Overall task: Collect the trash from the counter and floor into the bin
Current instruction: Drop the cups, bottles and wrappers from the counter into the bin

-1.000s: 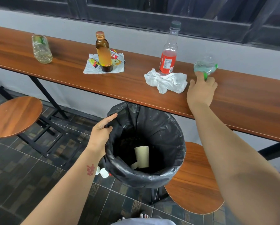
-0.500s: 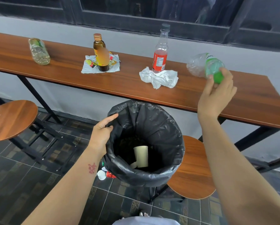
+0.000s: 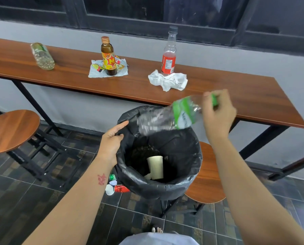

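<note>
A round bin lined with a black plastic bag (image 3: 165,188) is taken as the landmark. Its left rim is gripped by the left hand (image 3: 110,140), fingers closed over the folded bag edge. Above the bin's far rim, a crushed clear plastic bottle with a green label and green cap (image 3: 170,115) is held tilted, base down toward the bin mouth, motion-blurred; its neck end is clasped by the right hand (image 3: 218,114). Inside the bin, a pale paper cup (image 3: 155,167) is seen lying against the bag wall.

Behind the bin runs a long brown wooden counter (image 3: 236,96). On it, directly behind the bin, a crumpled white paper (image 3: 167,81) lies touching an upright clear bottle with red drink and a red label (image 3: 168,55). Further left of the bin, a brown glass bottle with a yellow label (image 3: 109,57) stands on a flattened white wrapper (image 3: 96,71). Far left, a clear plastic bottle (image 3: 42,56) lies on its side.

On the dark tiled floor just left of the bin's base, small litter (image 3: 115,185) is seen: red, green and white pieces, with details too small to tell. A round wooden stool (image 3: 10,129) stands well left of the bin; another stool (image 3: 206,175) is partly hidden behind its right side.
</note>
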Demonstrator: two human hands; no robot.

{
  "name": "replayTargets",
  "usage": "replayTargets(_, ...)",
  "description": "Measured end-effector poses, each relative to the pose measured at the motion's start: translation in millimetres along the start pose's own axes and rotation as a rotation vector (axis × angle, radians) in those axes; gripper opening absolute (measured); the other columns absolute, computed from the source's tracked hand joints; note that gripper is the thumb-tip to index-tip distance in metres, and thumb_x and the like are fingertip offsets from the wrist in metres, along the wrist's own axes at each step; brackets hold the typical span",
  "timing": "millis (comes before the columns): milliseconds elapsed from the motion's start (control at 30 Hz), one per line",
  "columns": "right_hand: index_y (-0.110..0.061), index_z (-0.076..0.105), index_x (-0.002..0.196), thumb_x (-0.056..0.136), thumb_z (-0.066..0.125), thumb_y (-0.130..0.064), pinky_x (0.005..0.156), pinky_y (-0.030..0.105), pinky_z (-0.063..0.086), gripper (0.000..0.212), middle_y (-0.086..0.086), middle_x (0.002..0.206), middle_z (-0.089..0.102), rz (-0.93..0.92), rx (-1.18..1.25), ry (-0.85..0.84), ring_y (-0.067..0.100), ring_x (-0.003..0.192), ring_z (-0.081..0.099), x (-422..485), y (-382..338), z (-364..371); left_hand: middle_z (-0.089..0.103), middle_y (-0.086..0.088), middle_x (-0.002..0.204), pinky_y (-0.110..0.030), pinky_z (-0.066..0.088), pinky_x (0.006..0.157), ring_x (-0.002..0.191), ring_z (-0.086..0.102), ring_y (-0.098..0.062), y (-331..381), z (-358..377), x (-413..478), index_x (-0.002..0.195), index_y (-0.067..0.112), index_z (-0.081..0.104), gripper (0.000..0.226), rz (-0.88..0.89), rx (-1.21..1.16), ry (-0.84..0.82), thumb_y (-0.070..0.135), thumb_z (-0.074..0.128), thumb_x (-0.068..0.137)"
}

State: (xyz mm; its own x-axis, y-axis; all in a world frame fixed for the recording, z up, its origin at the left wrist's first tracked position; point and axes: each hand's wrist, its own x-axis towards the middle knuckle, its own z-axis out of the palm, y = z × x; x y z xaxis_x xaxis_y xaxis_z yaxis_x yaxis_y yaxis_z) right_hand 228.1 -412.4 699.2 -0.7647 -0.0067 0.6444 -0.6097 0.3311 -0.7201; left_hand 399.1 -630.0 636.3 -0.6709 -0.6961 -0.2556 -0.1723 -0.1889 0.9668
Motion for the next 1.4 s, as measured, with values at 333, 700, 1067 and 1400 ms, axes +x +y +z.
replayTargets(333,-0.016,0.062,0.088,0.082,0.066,-0.041,0.071,0.037,0.045,0.026,-0.006,0.076,0.048,-0.377,-0.397,-0.718,0.02,0.076,0.048,-58.7,23.6,47.2,0.058,0.011,0.135,-0.036,0.034,0.114,0.128,0.049,-0.012,2.5,-20.1,3.4,0.117,0.035,0.071,0.056,0.009,0.019,0.056,-0.01,0.044,0.096)
replayTargets(700,-0.018,0.061,0.09,0.089,0.059,-0.034,0.078,0.034,0.033,0.016,-0.006,0.086,0.062,-0.291,-0.325,-0.44,0.02,0.087,0.052,-19.7,10.7,76.6,0.057,0.015,0.13,-0.024,0.042,0.101,0.11,0.054,-0.001,-1.8,-35.5,39.8,0.12,0.036,0.07,0.055,-0.005,-0.023,0.076,-0.007,0.045,0.098)
replayTargets(1067,-0.011,0.037,0.141,0.085,0.068,-0.046,0.103,0.036,0.043,0.072,0.007,0.14,0.047,0.285,-0.154,-0.282,0.019,0.126,0.048,101.5,15.5,156.7,0.067,0.027,0.112,-0.02,0.041,0.09,0.104,0.052,0.001,-9.7,-35.2,73.0,0.106,0.04,0.075,0.06,0.009,-0.017,0.043,-0.011,0.046,0.093)
replayTargets(1400,-0.016,0.043,0.135,0.087,0.066,-0.043,0.1,0.032,0.046,0.059,0.0,0.13,0.059,0.329,-0.102,-0.361,0.017,0.116,0.059,133.4,34.4,202.2,0.065,0.03,0.118,-0.013,0.047,0.076,0.079,0.059,0.006,-14.3,-34.2,86.1,0.109,0.039,0.074,0.059,0.016,0.038,0.057,-0.01,0.046,0.093)
